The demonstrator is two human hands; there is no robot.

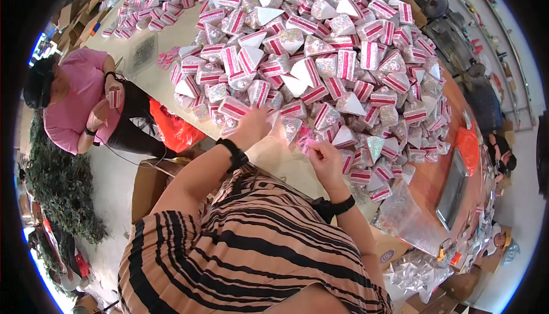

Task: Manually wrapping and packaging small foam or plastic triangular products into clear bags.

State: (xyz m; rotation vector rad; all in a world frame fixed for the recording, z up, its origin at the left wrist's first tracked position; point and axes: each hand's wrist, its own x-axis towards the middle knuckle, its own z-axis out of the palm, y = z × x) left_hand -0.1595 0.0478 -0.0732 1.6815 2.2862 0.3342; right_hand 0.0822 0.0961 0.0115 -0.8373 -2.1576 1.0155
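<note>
Tabletop (278, 157), pale. Wedge pile (343, 68), pink-and-white, heaped; a nudge could slide pieces. Right hand (329, 165): grip narrow, seemingly pinching a pink piece (306, 141). Left hand (253, 126), at pile's edge: grip obscured, cannot tell. Glittery wedge (291, 128), between the hands. Pink piece, thin; hard pulling could tear it.

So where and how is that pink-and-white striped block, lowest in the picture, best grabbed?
Probably pinched at its two short ends, coming from the person's side: the striped block lies at the near edge of the pile, with neighbours crowding its far side.
</note>
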